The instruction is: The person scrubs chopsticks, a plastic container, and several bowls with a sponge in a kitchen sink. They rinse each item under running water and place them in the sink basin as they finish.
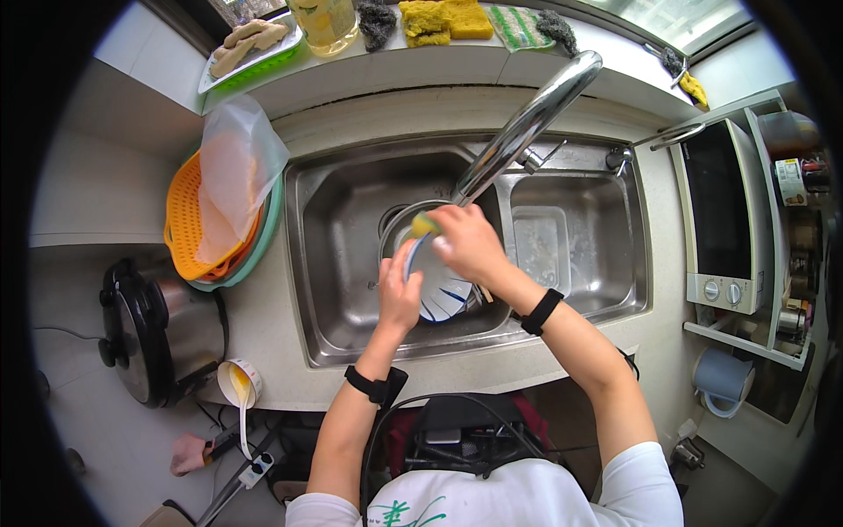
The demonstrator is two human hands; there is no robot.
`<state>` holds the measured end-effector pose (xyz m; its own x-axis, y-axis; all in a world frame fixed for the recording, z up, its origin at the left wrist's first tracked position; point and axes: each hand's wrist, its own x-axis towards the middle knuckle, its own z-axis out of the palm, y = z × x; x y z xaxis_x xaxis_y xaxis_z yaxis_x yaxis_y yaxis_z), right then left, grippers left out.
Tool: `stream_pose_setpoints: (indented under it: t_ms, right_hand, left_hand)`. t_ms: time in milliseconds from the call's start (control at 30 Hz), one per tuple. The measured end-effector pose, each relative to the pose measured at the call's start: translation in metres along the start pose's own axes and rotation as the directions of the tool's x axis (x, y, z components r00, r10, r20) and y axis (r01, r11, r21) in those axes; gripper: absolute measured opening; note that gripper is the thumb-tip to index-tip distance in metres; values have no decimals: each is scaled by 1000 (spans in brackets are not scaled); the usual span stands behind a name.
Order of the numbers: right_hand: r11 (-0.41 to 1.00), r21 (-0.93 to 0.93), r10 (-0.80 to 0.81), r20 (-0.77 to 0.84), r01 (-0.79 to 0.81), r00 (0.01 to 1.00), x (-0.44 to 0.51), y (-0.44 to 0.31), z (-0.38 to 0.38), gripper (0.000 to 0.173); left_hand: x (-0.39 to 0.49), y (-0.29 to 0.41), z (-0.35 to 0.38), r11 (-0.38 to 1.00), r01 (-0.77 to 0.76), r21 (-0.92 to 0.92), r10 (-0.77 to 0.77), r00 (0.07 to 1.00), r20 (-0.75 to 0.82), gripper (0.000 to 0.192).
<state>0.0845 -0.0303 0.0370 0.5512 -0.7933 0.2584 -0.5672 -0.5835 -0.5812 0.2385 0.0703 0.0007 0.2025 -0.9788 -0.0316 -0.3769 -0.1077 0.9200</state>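
Observation:
Over the left basin of a stainless steel sink (339,263), my left hand (398,290) grips a tilted white dish with a blue edge (413,255). My right hand (469,240) holds a yellow and green sponge (423,224) at the dish's upper end. Beneath both hands, a white dish with blue stripes (442,304) lies in the basin, with a round vessel (390,232) partly hidden around it. Thin stick-like ends, perhaps chopsticks, show beside the striped dish. The chrome faucet (527,125) reaches down close to my right hand.
A clear plastic container (540,247) sits in the right basin. Left of the sink are an orange colander (184,224) with a plastic bag (230,171), an electric cooker (164,329) and a white cup (238,383) near the counter edge. A microwave (721,217) stands right.

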Motion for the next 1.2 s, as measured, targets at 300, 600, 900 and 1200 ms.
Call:
stream_pose_setpoints:
  t_ms: [300,600,900,1200]
  right_hand:
    - [672,421,526,308,-610,792,-13,30,-18,39]
    - [895,-276,-354,42,352,934,4,-13,-11,46]
    - [977,99,190,0,-189,982,-13,10,-21,53]
    - [977,-210,26,250,28,968,-35,-11,-29,53]
  left_hand:
    - [2,6,-13,826,128,-549,-133,991,31,62]
    - [27,1,3,922,199,-333,-158,977,146,48]
    - [18,-10,-5,854,196,-483,-228,974,-9,46]
    - [12,2,-3,723,226,-652,-405,904,-136,47]
